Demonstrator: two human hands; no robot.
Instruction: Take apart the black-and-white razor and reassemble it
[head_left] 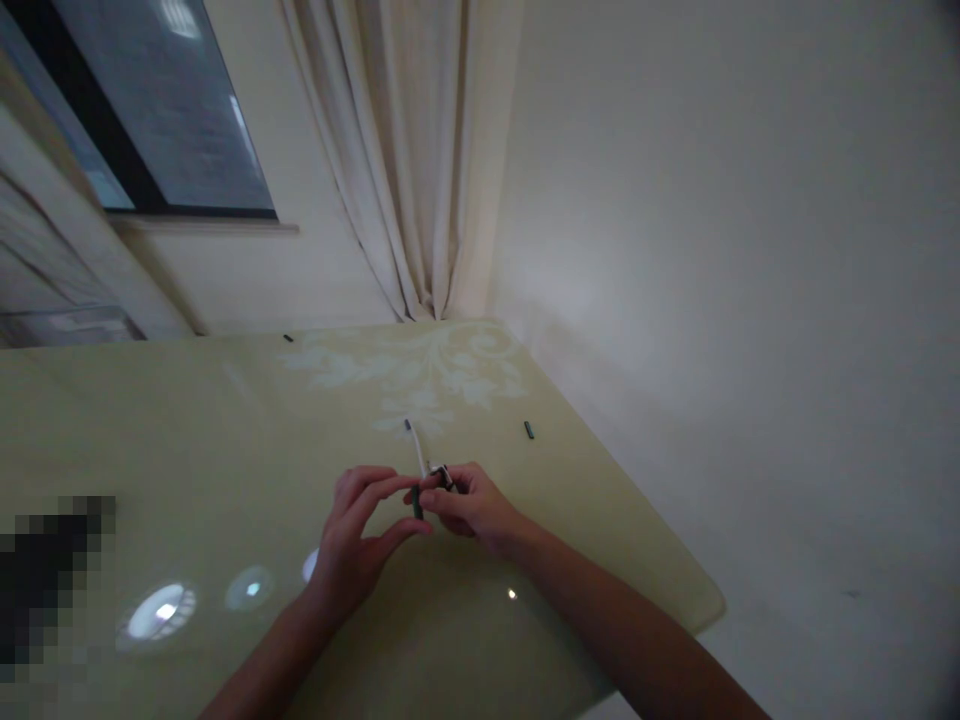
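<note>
My left hand (358,540) and my right hand (469,505) meet over the glossy pale green table (225,450). Both pinch a small dark green piece (417,505) with a thin white stick or cable (414,445) rising from it toward the far side. My left thumb and forefinger close on its lower end. My right fingers curl round its top, where a small dark and white part (442,474) shows. What the object is cannot be made out in the dim light.
A small dark green piece (529,430) lies near the table's right edge. Another tiny dark piece (288,338) lies at the far edge. A curtain (409,150) hangs in the corner, a window (150,110) at the left. A pixelated patch (45,580) sits at the lower left.
</note>
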